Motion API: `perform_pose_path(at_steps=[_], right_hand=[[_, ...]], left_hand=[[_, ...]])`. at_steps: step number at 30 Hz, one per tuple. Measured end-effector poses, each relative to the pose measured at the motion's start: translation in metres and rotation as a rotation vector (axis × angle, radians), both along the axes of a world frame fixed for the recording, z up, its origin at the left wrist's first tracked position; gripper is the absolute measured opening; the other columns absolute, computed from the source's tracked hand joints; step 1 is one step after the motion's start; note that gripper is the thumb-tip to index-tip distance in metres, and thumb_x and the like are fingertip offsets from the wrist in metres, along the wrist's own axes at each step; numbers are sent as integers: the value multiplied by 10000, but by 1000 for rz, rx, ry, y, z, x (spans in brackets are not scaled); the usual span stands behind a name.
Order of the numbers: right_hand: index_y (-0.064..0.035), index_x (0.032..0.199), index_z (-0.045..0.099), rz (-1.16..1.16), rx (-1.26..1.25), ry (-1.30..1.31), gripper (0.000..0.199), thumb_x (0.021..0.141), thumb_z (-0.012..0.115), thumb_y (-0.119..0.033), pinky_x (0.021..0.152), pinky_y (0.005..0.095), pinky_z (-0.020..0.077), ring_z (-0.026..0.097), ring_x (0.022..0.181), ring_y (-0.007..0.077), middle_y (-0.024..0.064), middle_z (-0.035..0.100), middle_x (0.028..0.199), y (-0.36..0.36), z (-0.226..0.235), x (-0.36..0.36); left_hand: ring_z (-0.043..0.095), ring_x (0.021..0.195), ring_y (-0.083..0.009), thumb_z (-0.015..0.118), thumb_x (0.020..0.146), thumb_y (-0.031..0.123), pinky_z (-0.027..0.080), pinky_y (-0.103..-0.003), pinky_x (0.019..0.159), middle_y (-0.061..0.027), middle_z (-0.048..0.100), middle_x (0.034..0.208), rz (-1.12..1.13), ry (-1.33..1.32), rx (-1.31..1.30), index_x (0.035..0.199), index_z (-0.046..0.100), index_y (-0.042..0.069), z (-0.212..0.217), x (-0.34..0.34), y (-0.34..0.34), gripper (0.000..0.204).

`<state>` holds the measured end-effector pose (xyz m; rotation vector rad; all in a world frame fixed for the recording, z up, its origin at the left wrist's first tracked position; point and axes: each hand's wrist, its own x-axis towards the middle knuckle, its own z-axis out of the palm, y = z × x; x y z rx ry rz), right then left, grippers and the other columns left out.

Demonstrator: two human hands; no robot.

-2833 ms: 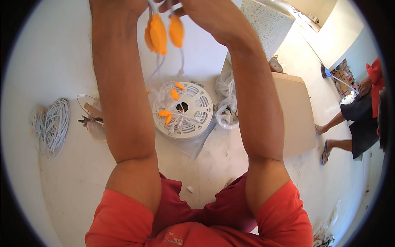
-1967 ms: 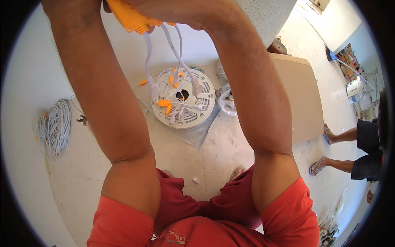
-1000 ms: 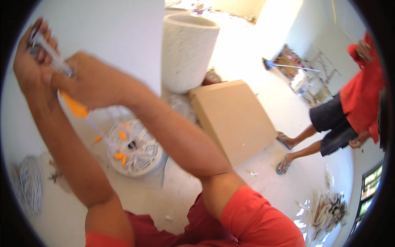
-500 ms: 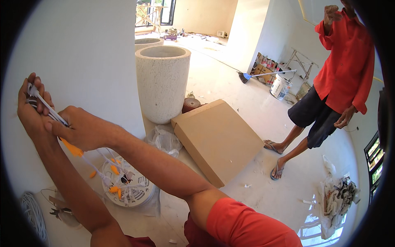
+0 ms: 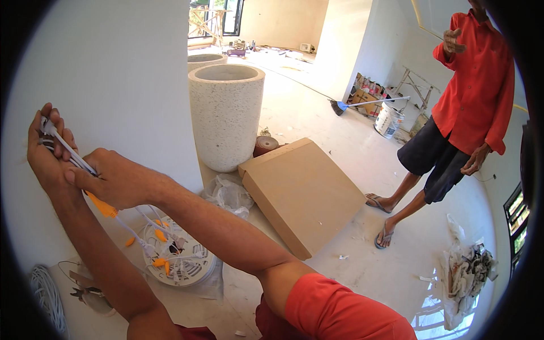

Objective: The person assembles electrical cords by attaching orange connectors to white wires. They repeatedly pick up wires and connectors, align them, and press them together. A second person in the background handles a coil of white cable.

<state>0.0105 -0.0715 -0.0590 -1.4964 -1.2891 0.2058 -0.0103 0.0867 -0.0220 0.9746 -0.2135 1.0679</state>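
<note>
At the far left, beside the white wall, my left hand (image 5: 46,153) curls its fingers around the upper end of a bundle of white cables (image 5: 69,148). Just to its right, my right hand (image 5: 116,180) grips the same bundle lower down, thumb over it. An orange piece (image 5: 102,205) hangs below my right hand on a white cord. More cords run down to a round white reel (image 5: 195,267) on the floor, where several orange pieces and white connectors lie in a tangle. The reel is partly hidden by my right forearm.
Ahead stand a speckled concrete planter (image 5: 226,122) and a flat cardboard box (image 5: 306,198), with clear plastic (image 5: 229,195) beside them. Coiled grey cable (image 5: 48,300) and pliers (image 5: 79,293) lie lower left. A person in red (image 5: 473,85) stands at right, near a rubbish heap (image 5: 467,272).
The other person's raised hand has come down a little. My hands keep their hold on the cables, and the whole view has shifted slightly.
</note>
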Motion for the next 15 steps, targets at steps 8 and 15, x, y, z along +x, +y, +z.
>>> perform_pose_path(at_steps=[8,15], right_hand=[[49,878,669,3,1,-6,545,1146,504,-395,544,358,520,625,536,185,116,643,621,-1,-2,-4],[9,855,662,-4,2,-16,560,1153,491,-433,488,316,471,585,496,152,71,600,593,-2,-1,-5]], left_hand=[[331,477,-21,583,1087,230,305,-178,398,-16,675,893,-34,-1,-6,1180,650,-11,-1,-3,2,267],[326,477,-24,582,1088,229,299,-181,392,-21,675,897,-66,-16,-16,1182,643,-13,0,-2,2,267]])
